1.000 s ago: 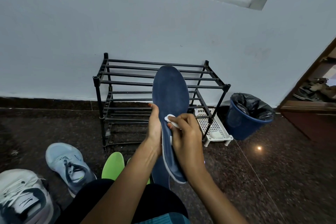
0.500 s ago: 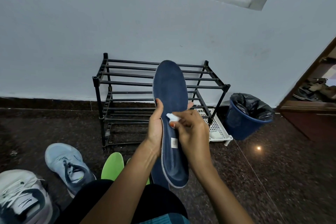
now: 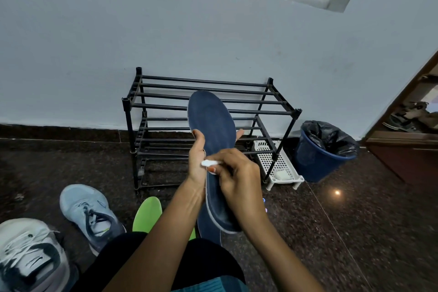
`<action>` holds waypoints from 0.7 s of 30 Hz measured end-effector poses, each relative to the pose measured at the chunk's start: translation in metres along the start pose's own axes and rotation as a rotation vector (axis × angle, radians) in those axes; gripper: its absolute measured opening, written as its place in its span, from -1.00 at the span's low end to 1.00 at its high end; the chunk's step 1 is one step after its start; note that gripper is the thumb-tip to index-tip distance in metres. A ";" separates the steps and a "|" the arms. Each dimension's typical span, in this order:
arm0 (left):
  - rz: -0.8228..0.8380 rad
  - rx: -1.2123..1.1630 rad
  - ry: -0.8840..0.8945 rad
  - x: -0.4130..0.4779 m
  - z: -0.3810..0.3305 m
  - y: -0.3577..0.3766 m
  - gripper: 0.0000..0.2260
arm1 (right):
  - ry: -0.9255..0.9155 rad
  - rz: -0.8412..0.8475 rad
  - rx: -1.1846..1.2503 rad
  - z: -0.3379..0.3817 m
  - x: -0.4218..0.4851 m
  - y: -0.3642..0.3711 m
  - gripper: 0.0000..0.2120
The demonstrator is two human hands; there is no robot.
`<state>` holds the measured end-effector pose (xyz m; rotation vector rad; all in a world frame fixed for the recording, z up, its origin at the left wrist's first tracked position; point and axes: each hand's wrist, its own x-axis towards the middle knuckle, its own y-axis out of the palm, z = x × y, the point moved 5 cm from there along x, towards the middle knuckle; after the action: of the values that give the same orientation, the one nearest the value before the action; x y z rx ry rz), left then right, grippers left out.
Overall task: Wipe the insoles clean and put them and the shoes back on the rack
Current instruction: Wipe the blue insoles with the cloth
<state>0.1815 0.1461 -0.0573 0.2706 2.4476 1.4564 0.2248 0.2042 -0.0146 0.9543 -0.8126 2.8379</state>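
Observation:
My left hand (image 3: 198, 159) grips a dark blue insole (image 3: 212, 125) upright at its middle, toe end up, in front of the black shoe rack (image 3: 272, 111). With its fingertips my right hand (image 3: 239, 173) pinches a small white wipe (image 3: 209, 163) against the insole's left edge. A green insole (image 3: 147, 214) lies on the floor behind my left forearm. Another dark blue insole (image 3: 208, 227) shows below the held one. A light blue sneaker (image 3: 87, 213) and a white and grey sneaker (image 3: 30, 256) sit on the floor at the lower left.
The rack's shelves hold nothing and it stands against a pale wall. A white perforated plastic stand (image 3: 279, 166) is at its right foot, then a blue bin (image 3: 322, 152) lined with a black bag. A wooden doorway (image 3: 407, 144) is at the far right.
My right hand slid the white wipe down and to the left edge of the insole. The insole tilted slightly, its toe end leaning more to the left.

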 end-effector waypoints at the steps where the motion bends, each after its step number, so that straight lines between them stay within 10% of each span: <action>1: -0.012 0.040 0.017 -0.001 0.000 -0.002 -0.20 | -0.002 0.001 -0.006 0.000 0.003 0.001 -0.75; 21: -0.105 0.065 0.132 0.004 -0.010 -0.002 -0.37 | -0.066 0.002 -0.107 0.003 -0.014 -0.002 -0.72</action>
<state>0.1749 0.1378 -0.0555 0.0594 2.5741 1.3942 0.2378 0.2062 -0.0198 1.0379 -0.9610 2.7455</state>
